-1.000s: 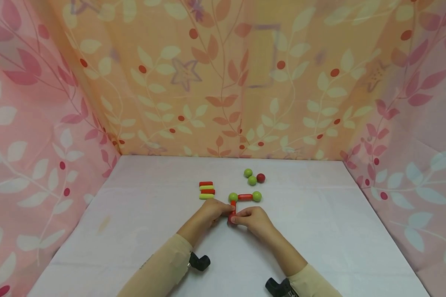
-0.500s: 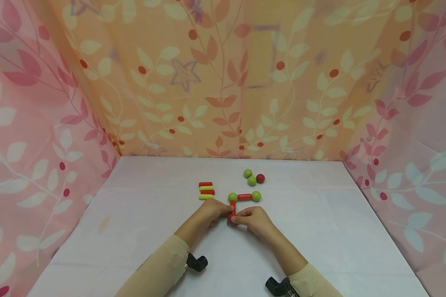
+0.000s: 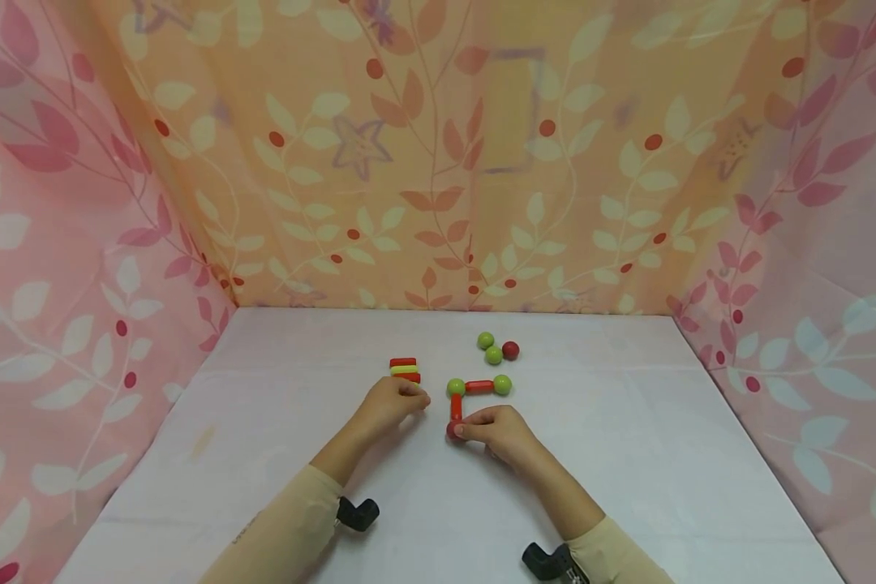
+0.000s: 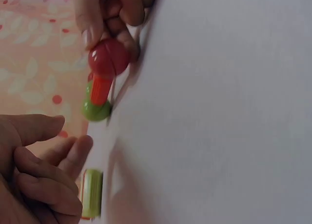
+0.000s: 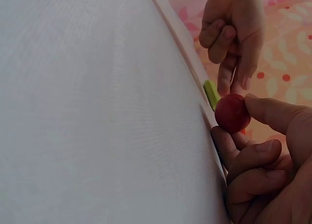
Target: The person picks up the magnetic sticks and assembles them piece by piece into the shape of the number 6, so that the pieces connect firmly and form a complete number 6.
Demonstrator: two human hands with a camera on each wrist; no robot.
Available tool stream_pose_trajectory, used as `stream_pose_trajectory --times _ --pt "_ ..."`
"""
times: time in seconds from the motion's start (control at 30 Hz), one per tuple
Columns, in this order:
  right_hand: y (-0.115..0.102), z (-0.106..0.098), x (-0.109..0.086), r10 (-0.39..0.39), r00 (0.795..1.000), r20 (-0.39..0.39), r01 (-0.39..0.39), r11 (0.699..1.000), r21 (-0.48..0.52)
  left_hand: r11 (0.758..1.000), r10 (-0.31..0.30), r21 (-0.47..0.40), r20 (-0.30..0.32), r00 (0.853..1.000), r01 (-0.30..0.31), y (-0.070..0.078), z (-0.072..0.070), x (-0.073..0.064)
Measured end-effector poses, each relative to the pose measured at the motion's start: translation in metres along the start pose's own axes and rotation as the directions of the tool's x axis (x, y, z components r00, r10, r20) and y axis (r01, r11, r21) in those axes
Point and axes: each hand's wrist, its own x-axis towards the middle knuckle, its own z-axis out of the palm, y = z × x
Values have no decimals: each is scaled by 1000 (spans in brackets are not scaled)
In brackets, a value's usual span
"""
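Observation:
My right hand [image 3: 507, 434] pinches a dark red ball [image 5: 232, 112] between thumb and fingers. A red rod [image 3: 456, 407] joins this ball to a green ball [image 3: 456, 388]. From that green ball another red rod [image 3: 479, 388] runs right to a second green ball [image 3: 502, 384], making an angled shape on the table. My left hand [image 3: 388, 408] is left of the shape, thumb and fingers apart with nothing between them. Close beyond it lie red and yellow-green rods [image 3: 405, 370] in a row, the nearest green rod [image 4: 91, 193] hidden by the hand in the head view.
Farther back on the white table [image 3: 591, 454] sit two loose green balls [image 3: 485, 341] and a loose red ball [image 3: 510, 350]. Patterned curtains [image 3: 438, 162] enclose the table at the back and both sides.
My left hand has let go of the red rod by the red ball and moved left toward the row of rods. My right hand stays on the red ball.

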Motion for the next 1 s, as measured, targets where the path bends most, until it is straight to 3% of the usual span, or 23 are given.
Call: stream_pose_trajectory --times 0.2,0.37,0.67,0.83,1.0 --pt "1 -1 1 4 1000 -3 -4 1000 4 991 71 119 -138 988 -54 -11 -19 8" --pt "4 -1 2 16 1000 0 -16 1000 19 986 59 161 -176 983 -30 -23 -28 14" --pt "5 -1 0 16 1000 24 -17 999 42 997 -58 40 -156 986 65 -34 -31 25" --pt "4 -1 0 15 1000 26 -16 999 49 996 -48 67 -136 990 57 -38 -32 30" --pt "3 -2 0 22 999 23 -24 998 62 994 0 106 -93 996 10 -39 -33 32"
